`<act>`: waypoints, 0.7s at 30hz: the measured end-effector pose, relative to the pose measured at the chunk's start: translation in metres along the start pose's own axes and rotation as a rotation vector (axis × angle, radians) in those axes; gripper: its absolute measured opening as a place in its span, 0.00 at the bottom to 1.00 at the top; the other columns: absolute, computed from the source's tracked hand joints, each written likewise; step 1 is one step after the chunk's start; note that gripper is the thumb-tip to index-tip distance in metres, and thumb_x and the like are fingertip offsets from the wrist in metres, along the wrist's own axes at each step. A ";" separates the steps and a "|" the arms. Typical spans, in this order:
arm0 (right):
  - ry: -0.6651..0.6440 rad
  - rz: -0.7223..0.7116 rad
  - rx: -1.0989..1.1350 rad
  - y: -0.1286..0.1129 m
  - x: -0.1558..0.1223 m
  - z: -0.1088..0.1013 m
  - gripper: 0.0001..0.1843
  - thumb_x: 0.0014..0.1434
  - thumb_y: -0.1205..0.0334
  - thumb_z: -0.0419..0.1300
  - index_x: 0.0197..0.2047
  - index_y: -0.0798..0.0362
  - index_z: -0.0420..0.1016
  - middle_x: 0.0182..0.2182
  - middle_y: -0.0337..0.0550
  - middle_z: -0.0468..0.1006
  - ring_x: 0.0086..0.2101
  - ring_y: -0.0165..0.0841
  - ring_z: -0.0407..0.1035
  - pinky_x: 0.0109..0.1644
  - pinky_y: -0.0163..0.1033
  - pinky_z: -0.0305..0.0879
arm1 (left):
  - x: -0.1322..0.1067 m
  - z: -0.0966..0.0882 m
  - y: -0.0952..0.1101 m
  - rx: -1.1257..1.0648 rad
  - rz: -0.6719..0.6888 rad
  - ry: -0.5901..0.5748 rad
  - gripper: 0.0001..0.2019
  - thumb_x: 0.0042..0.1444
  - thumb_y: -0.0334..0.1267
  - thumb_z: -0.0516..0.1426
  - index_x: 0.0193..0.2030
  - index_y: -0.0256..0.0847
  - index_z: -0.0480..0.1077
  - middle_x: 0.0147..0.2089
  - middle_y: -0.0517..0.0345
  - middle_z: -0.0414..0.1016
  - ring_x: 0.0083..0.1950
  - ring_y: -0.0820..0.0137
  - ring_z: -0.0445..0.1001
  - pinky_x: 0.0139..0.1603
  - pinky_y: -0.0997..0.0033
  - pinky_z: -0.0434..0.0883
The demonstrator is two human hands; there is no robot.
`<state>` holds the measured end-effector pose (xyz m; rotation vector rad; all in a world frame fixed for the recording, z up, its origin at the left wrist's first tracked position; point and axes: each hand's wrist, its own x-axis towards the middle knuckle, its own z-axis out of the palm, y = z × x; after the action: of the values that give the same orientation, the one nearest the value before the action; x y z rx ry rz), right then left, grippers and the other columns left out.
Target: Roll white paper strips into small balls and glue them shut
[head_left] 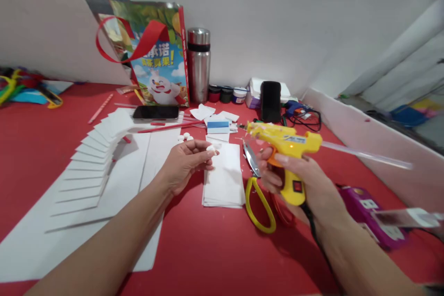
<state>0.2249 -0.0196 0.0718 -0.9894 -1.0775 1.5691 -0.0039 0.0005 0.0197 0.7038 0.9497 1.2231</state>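
My right hand (282, 175) grips a yellow hot glue gun (286, 148) by its handle, nozzle pointing left, a clear glue stick jutting out behind. My left hand (185, 162) is palm up over the red table (215, 249), its fingers pinched on a small white piece (211, 149) close to the gun's nozzle. Below the hands lies a stack of white paper sheets (224, 178). Yellow-handled scissors (258, 194) rest just under my right hand. A fanned white paper staircase (92, 162) lies on a large white sheet to the left.
A phone (155, 112), a steel flask (199, 64), a colourful gift bag (152, 55), paint jars (226, 94), a black speaker (270, 101) and cables stand at the back. A purple power strip (367, 212) lies right. A white partition (374, 143) borders the right side.
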 end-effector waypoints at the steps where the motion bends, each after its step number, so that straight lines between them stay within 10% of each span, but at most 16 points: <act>1: -0.040 0.002 0.001 0.007 0.003 0.001 0.09 0.57 0.56 0.64 0.36 0.54 0.77 0.29 0.41 0.74 0.20 0.24 0.58 0.22 0.35 0.55 | 0.002 -0.002 0.001 -0.003 0.016 0.014 0.16 0.43 0.33 0.74 0.38 0.33 0.76 0.34 0.54 0.82 0.27 0.76 0.75 0.32 0.73 0.77; 21: -0.173 -0.045 -0.315 0.058 0.002 -0.013 0.16 0.65 0.50 0.61 0.32 0.54 0.75 0.22 0.37 0.70 0.22 0.28 0.63 0.27 0.36 0.60 | 0.004 -0.005 -0.005 0.124 0.048 -0.001 0.18 0.43 0.36 0.74 0.40 0.34 0.78 0.33 0.54 0.82 0.28 0.73 0.78 0.36 0.69 0.79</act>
<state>0.2221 -0.0239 0.0129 -1.0406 -1.4915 1.4970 -0.0055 0.0032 0.0120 0.8294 1.0196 1.2132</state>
